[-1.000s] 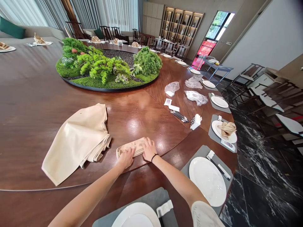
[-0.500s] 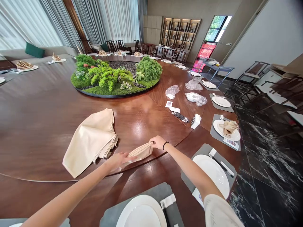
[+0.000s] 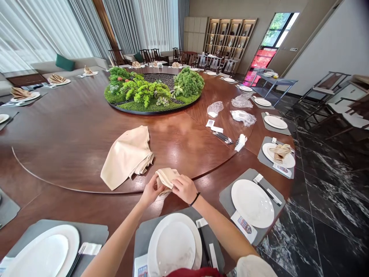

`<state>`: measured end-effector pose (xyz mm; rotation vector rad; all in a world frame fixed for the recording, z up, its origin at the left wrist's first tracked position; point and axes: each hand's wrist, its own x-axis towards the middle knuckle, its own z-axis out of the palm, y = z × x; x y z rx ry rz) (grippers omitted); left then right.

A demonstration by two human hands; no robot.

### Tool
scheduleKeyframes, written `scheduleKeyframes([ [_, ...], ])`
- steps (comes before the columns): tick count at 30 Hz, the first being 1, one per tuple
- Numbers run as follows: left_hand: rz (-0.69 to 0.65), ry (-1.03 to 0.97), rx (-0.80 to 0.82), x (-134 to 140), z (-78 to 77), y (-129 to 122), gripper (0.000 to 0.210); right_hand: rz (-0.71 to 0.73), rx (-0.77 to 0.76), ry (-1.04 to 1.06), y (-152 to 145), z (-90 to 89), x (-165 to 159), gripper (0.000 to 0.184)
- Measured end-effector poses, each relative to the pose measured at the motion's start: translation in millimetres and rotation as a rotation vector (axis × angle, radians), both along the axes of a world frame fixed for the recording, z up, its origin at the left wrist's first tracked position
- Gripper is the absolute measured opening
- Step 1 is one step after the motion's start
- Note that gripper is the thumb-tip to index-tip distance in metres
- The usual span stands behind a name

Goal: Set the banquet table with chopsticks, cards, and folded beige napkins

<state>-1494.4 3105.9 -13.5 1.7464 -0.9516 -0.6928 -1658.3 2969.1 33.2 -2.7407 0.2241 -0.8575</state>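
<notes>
A beige cloth napkin (image 3: pixel 166 176), gathered into narrow pleats and bent over, is held up between my two hands above the table's near edge. My left hand (image 3: pixel 151 191) pinches its left side with thumb and fingers. On its right side, the fingers of my right hand (image 3: pixel 185 188) are closed round the folds; a dark band circles that wrist. Just beyond and to the left lies a loose pile of beige napkins (image 3: pixel 125 156). Directly below my hands is a place setting with stacked white plates (image 3: pixel 175 246) on a grey placemat (image 3: pixel 144 231).
Right of me is another white plate (image 3: pixel 252 202); beyond it sits a plate with a folded napkin (image 3: pixel 281 153). Black chopsticks (image 3: pixel 222 137) and crumpled plastic bags (image 3: pixel 242 117) lie on the wooden table (image 3: pixel 72 154). A mossy green centrepiece (image 3: pixel 155 100) fills its middle.
The napkin was stretched lengthwise on the table between my spread hands. Now it is bent up, and both hands have come together around it. The view has shifted left and back.
</notes>
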Motion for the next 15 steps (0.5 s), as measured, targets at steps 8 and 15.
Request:
scheduleKeyframes([
  [8,-0.330,-0.538,0.146,-15,20.3,40,0.057,-0.215,0.499,-0.174,-19,25.2,-9,0.015],
  [15,-0.296,-0.494,0.139,-15,19.7,40,0.063,-0.157,0.589,-0.163,-38,25.4,-7,0.015],
])
